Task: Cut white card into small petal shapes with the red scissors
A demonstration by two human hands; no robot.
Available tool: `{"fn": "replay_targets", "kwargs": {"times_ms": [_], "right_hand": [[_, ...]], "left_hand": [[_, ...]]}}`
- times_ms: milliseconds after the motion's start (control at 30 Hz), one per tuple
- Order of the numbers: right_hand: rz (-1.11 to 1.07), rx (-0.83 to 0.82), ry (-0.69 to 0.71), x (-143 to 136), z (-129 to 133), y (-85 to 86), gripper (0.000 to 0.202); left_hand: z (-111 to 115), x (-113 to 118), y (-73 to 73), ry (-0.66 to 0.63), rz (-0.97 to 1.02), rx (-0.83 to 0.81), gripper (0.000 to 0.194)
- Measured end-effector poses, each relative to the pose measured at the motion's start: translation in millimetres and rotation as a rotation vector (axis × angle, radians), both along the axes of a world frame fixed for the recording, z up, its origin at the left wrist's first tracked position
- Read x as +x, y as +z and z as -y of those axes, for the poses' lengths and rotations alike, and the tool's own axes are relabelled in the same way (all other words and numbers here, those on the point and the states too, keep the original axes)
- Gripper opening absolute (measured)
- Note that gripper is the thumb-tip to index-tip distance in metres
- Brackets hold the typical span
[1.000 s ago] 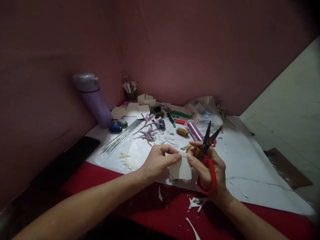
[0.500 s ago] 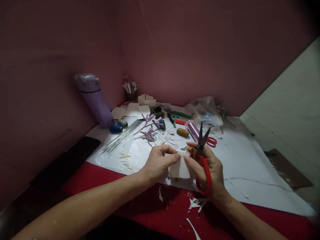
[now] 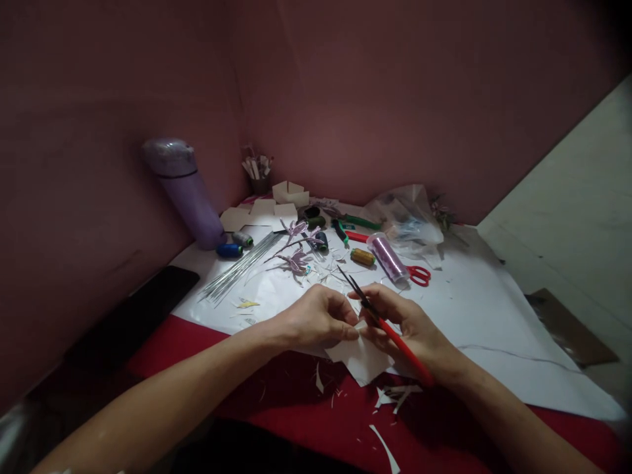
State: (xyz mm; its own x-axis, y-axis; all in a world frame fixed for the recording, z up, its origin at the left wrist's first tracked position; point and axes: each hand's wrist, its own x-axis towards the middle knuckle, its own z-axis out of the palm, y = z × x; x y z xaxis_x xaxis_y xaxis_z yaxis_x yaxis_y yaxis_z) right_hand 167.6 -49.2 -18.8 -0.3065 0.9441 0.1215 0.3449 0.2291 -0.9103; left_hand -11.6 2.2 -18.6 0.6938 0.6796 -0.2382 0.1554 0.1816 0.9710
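Pinched between thumb and fingers of my left hand [image 3: 323, 316] is a piece of white paper [image 3: 363, 359], which hangs down over the front edge of the table sheet. My right hand [image 3: 412, 326] holds red-handled scissors [image 3: 397, 342], their dark blades pointing up and to the left. The right fingertips are close to the paper; whether they touch it I cannot tell. White paper scraps [image 3: 395, 395] lie below on the red cloth [image 3: 276, 408]. Just beyond my hands, a lilac flower stem [image 3: 293, 247] lies on the white sheet.
Behind my hands lie a gold thread spool [image 3: 363, 257], a roll of purple wire [image 3: 388, 257], a second red-handled scissors [image 3: 419, 275] and green-handled pliers [image 3: 363, 222]. Straight wires [image 3: 241, 266] and a blue spool [image 3: 230, 250] are on the left, near a purple bottle [image 3: 185, 194].
The scissors have tipped over to the left, from upright with parted blades to slanting. The paper has turned and sits lower, its corner pointing down. My right hand has rotated with the scissors.
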Motion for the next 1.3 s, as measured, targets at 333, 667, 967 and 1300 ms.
{"fn": "replay_targets", "kwargs": {"times_ms": [333,667,967,1300], "right_hand": [[-0.300,0.043,-0.225,-4.0,-1.9,-0.2,0.029],[-0.537,0.107,-0.473,-20.8,0.6,-11.7,0.042],[-0.534,-0.024,-0.646,-37.9,8.7,-4.4,0.029],[-0.796,-0.147,-0.599,-46.8,3.3,-12.5,0.022]], "left_hand": [[-1.8,-2.1,9.6,0.184,0.061,-0.231,0.015],[-5.1,2.1,9.5,0.486,0.393,-0.533,0.018],[10.7,11.8,2.8,0.521,0.490,-0.390,0.020],[15.4,19.8,3.6,0.539,0.549,-0.543,0.015]]}}
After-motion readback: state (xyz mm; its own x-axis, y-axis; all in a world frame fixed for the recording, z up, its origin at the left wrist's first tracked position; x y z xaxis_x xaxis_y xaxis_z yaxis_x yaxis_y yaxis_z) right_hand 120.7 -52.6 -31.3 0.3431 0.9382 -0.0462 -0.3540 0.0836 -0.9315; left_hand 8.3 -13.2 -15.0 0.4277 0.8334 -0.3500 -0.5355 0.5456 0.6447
